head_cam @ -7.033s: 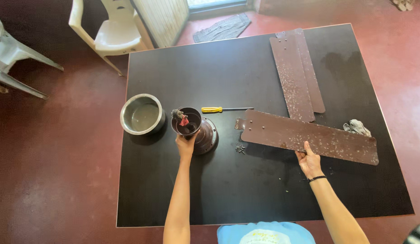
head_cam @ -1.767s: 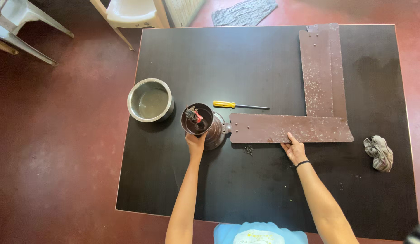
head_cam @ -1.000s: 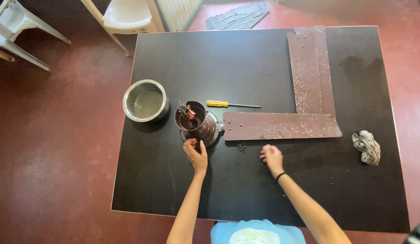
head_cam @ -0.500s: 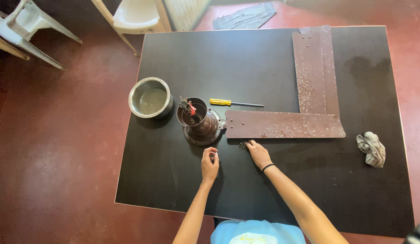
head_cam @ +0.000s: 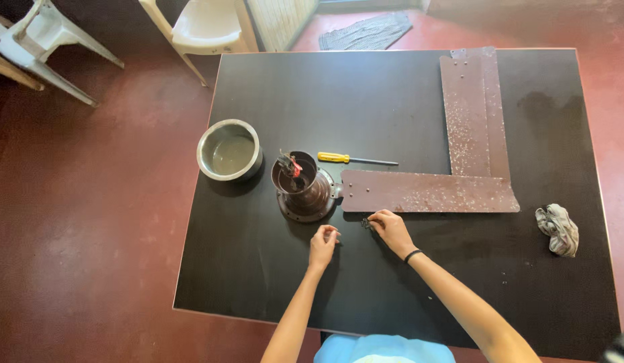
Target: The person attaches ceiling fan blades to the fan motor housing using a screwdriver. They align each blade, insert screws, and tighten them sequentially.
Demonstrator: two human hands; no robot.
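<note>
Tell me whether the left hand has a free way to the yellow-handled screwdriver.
Probably not straight ahead: the left hand lies on the table below the brown motor housing, and the screwdriver lies just beyond it. Going around its right side, over the fan blade, looks open.

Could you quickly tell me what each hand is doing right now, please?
Left hand: resting on the table, fingers curled; nothing visibly held.
Right hand: fingertips pinching at small dark screws below the fan blade; whether it grips them cannot be told.

tiny dark bits (head_cam: 365,222) under the right hand (head_cam: 391,230) are too small to identify; white chairs (head_cam: 204,23) cut off by the top edge
</note>
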